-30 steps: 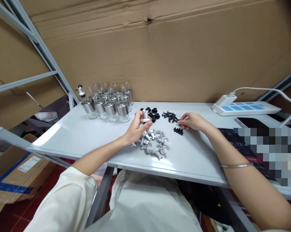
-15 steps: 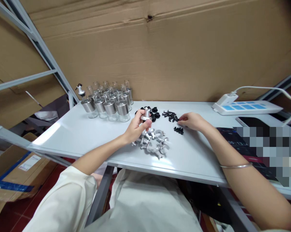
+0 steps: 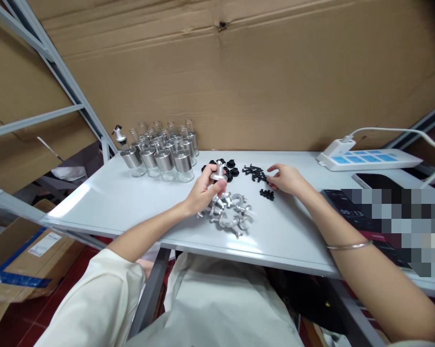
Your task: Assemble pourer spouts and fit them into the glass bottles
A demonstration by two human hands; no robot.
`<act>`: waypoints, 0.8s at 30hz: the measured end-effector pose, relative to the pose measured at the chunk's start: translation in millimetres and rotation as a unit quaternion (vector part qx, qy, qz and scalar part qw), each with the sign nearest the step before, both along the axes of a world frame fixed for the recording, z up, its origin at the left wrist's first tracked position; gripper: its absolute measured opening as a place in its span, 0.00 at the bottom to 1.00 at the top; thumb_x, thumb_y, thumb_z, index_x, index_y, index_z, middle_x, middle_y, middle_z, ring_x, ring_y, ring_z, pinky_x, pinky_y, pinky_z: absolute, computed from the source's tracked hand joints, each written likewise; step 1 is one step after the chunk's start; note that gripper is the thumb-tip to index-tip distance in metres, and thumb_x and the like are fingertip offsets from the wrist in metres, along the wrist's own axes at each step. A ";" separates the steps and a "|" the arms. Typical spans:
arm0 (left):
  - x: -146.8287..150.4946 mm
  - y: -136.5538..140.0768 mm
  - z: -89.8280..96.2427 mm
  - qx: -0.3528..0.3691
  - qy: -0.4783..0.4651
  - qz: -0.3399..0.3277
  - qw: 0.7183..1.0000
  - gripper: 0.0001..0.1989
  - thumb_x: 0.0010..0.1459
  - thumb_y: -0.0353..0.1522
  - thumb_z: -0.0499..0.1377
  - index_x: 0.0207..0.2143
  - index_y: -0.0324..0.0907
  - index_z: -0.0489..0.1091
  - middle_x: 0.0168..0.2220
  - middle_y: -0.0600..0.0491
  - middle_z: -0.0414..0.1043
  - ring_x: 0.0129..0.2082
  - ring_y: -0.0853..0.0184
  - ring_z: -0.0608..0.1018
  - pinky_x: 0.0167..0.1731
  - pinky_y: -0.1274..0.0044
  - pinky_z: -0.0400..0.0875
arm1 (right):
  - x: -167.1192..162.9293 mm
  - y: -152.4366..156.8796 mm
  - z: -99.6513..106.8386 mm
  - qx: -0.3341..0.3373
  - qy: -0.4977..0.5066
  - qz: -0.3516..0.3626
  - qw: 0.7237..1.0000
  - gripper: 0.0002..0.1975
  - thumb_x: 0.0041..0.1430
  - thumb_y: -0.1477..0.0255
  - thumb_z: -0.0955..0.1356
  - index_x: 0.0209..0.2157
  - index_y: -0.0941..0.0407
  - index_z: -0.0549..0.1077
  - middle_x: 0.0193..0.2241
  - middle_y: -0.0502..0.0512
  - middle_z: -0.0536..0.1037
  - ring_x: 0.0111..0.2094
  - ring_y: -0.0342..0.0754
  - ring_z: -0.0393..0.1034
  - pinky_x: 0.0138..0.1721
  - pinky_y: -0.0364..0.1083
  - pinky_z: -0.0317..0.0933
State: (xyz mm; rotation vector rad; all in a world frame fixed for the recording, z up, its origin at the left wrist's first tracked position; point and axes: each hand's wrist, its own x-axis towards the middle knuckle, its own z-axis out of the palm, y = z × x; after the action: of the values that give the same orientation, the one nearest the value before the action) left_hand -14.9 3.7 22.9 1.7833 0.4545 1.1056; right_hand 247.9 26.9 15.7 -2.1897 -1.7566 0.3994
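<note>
My left hand [image 3: 203, 190] is closed on a silver pourer cap [image 3: 219, 172], a flared metal piece held with its narrow end up. Below it lies a cluster of similar silver caps [image 3: 235, 219]. Black round stoppers [image 3: 232, 164] sit behind that hand, partly hidden by it. My right hand [image 3: 284, 179] is at the right edge of a pile of small black sticks [image 3: 254, 172], its fingertips apart and close to the pieces. Whether it touches one I cannot tell. Small black nubs [image 3: 267, 194] form a tight group just in front of this pile.
Several glass bottles with metal sleeves [image 3: 164, 161] stand at the back left, one topped by a pourer [image 3: 119, 136]. On the right are a white power strip [image 3: 376, 159], a phone [image 3: 378, 181] and a dark device with a timer [image 3: 342, 205]. Cardboard [image 3: 239, 86] walls the table's back.
My right hand has lifted slightly, and its fingertips have spread at the edge of the black sticks. My left hand stays in place with the silver cap.
</note>
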 end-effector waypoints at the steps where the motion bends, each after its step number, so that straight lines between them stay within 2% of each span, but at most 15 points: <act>1: -0.1 -0.1 0.3 0.000 0.000 0.000 1.000 0.19 0.58 0.47 0.54 0.39 0.42 0.55 0.22 0.62 0.62 0.21 0.77 0.66 0.27 0.80 0.60 | 0.9 0.4 -0.3 0.002 -0.001 0.001 1.000 0.17 0.52 0.74 0.65 0.45 0.60 0.71 0.20 0.52 0.77 0.26 0.48 0.72 0.32 0.43 0.61; 6: -0.5 -0.5 1.6 0.001 0.001 0.000 1.000 0.19 0.58 0.47 0.54 0.39 0.42 0.55 0.22 0.62 0.62 0.21 0.76 0.66 0.27 0.80 0.60 | 3.4 -1.0 2.2 0.024 -0.034 -0.010 0.999 0.14 0.47 0.68 0.70 0.37 0.58 0.74 0.31 0.57 0.79 0.30 0.49 0.72 0.30 0.43 0.60; 11: -0.4 -0.6 1.7 0.005 0.001 -0.002 1.000 0.19 0.58 0.47 0.54 0.39 0.42 0.55 0.22 0.61 0.62 0.21 0.77 0.66 0.27 0.80 0.61 | -0.4 -5.3 8.3 -0.049 -0.065 -0.023 0.996 0.10 0.46 0.64 0.69 0.24 0.57 0.76 0.22 0.57 0.77 0.27 0.49 0.71 0.25 0.43 0.58; 15: -0.7 0.0 0.9 0.009 0.002 -0.003 1.000 0.19 0.58 0.48 0.53 0.39 0.42 0.55 0.22 0.61 0.62 0.21 0.76 0.66 0.27 0.80 0.61 | 3.0 -5.4 7.5 -0.048 -0.091 -0.018 0.995 0.06 0.45 0.70 0.68 0.23 0.56 0.77 0.23 0.57 0.78 0.27 0.49 0.71 0.26 0.43 0.58; 20: -1.5 -0.5 1.7 0.004 0.030 0.009 0.999 0.20 0.57 0.47 0.54 0.40 0.41 0.57 0.25 0.59 0.63 0.22 0.76 0.67 0.27 0.80 0.62 | 6.7 -5.7 9.2 -0.057 -0.069 -0.018 0.996 0.04 0.45 0.71 0.68 0.22 0.56 0.75 0.22 0.55 0.78 0.25 0.48 0.70 0.26 0.43 0.58; 22: -1.6 -2.0 4.3 0.006 0.055 0.013 0.998 0.19 0.57 0.47 0.55 0.41 0.41 0.59 0.28 0.57 0.64 0.23 0.76 0.67 0.28 0.80 0.63 | 3.5 -8.6 13.3 -0.015 -0.038 -0.018 0.999 0.05 0.46 0.70 0.67 0.23 0.57 0.74 0.21 0.55 0.77 0.25 0.48 0.68 0.27 0.44 0.58; 24: -1.8 -3.9 7.8 0.013 0.087 0.008 0.996 0.19 0.57 0.46 0.54 0.41 0.40 0.61 0.30 0.56 0.64 0.25 0.75 0.67 0.29 0.80 0.63 | -3.7 -14.3 19.3 0.074 0.036 0.022 0.996 0.09 0.49 0.66 0.67 0.26 0.57 0.74 0.23 0.55 0.77 0.26 0.47 0.68 0.29 0.44 0.59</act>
State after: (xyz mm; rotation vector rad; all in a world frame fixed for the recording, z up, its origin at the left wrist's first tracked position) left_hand -16.7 -0.2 30.8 1.9099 0.5631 0.9743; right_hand 244.3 12.6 35.0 -2.0131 -1.7411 0.3420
